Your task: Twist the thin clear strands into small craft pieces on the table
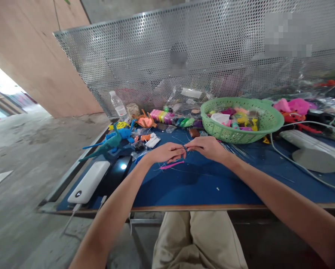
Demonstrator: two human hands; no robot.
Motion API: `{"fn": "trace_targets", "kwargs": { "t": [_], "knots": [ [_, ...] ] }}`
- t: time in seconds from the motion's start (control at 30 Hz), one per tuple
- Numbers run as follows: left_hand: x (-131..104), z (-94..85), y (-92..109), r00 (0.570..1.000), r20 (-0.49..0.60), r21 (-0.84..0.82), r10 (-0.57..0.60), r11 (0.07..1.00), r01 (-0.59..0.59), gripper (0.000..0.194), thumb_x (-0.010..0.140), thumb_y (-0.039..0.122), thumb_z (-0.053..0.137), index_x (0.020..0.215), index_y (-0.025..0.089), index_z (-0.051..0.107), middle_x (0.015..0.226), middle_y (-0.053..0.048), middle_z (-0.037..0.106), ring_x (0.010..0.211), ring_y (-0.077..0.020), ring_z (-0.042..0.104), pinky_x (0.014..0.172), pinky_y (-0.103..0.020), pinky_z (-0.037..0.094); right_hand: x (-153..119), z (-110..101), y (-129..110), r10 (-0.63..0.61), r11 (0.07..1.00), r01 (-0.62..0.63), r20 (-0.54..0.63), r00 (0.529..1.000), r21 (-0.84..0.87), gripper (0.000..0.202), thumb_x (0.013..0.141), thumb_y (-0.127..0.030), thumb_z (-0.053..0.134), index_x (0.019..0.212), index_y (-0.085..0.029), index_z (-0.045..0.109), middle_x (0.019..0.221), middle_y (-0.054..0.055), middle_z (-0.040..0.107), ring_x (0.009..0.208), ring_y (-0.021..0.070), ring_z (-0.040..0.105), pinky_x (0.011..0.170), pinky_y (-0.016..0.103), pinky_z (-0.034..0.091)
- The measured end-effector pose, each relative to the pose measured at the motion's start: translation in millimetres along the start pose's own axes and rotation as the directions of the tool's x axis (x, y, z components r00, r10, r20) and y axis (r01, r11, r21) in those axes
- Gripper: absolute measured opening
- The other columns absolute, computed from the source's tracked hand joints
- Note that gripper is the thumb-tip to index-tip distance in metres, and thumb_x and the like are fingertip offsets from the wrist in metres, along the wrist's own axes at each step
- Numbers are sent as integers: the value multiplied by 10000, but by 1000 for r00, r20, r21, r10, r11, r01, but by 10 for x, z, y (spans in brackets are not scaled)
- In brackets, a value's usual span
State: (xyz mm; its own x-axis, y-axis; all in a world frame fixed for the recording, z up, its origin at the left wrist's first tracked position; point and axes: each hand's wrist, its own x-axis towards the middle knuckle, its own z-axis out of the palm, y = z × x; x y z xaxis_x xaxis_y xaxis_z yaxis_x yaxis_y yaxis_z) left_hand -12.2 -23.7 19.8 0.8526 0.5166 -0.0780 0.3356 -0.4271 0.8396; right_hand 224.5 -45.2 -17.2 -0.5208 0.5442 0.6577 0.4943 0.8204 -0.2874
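On the blue flat tabletop (195, 188), the green perforated plastic basket (242, 136) stands beyond the left hand (205, 146) and right hand (170, 152), fingertips pinched together (on what, I can't tell), above the slender pink plastic piece (171, 165).

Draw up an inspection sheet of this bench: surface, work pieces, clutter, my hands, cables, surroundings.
Surface: blue tabletop, with a small pale scrap near the front.
Work pieces: pink strip lying flat, thin strands around it.
Clutter: green basket of colourful pieces, right of centre; toy figures and upright bottle at left.
Hands: left and right nearly meet, fingertips pinched; anything between them is too small to identify.
Cables: one plugged into the white power bank; another crosses the right side.
Surroundings: perforated metal panel behind, concrete floor at left.
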Motion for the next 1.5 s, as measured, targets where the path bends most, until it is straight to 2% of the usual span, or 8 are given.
{"fn": "trace_targets", "kwargs": {
  "t": [0.4,0.63,0.8,0.9,1.0,1.1,1.3,1.5],
  "knots": [
    [-1,22,-12,1000,4,-77,-12,997,13,437,958,552,481,855,148,612,591,25,520,479,-84,503,503,-205,414,-20,48,-77,74,994,-66,-97,992,87,265,991,-374,535,1023,-247,766,876,31,790,725,151,737,676,256,588],
    [9,12,-54,1000,11,-115,-10,993,11,445,944,574,495,870,153,619,601,27,509,499,-87,511,501,-205,460,-8,63,-70,99,995,-97,-73,992,26,266,994,-379,535,1017,-245,763,856,26,790,740,156,739,687,264,567],
    [9,17,-41,1000,8,-142,-13,990,14,431,943,560,507,859,150,614,605,26,512,502,-94,533,492,-207,482,-11,34,-58,122,991,-118,-61,991,64,249,985,-367,549,1026,-247,763,854,22,790,730,162,740,672,264,567],
    [5,41,-15,999,-41,-95,-7,995,3,402,973,519,472,867,154,605,587,31,526,480,-97,570,498,-202,482,-1,-20,-42,151,984,-150,-6,989,96,224,977,-331,557,1050,-245,751,865,16,789,712,154,735,659,253,562],
    [6,74,-6,994,-106,28,24,999,-21,385,1011,457,412,897,155,622,595,30,560,468,-86,602,530,-188,482,19,-61,-37,181,982,-183,39,983,40,198,971,-297,561,1034,-245,741,908,20,788,774,168,736,695,264,555],
    [16,92,-22,993,-114,98,33,995,-22,403,1030,426,367,920,152,641,597,27,585,443,-75,592,540,-182,479,32,-60,-43,166,986,-165,55,985,-21,186,971,-263,555,1037,-236,727,963,31,783,861,189,729,750,289,546],
    [29,85,-23,991,-135,122,13,992,4,457,1031,465,343,935,148,657,649,11,617,428,-70,576,512,-183,473,32,-41,-57,170,985,-170,41,985,-5,172,968,-249,559,1042,-231,713,965,32,776,864,191,719,746,290,537],
    [28,91,3,992,-129,125,-14,992,31,460,1033,447,330,900,144,650,639,20,609,367,-49,504,485,-188,437,38,1,-34,51,997,-46,86,995,-61,185,980,-250,548,1082,-219,699,984,49,767,905,193,713,811,303,538]
  ]
}}
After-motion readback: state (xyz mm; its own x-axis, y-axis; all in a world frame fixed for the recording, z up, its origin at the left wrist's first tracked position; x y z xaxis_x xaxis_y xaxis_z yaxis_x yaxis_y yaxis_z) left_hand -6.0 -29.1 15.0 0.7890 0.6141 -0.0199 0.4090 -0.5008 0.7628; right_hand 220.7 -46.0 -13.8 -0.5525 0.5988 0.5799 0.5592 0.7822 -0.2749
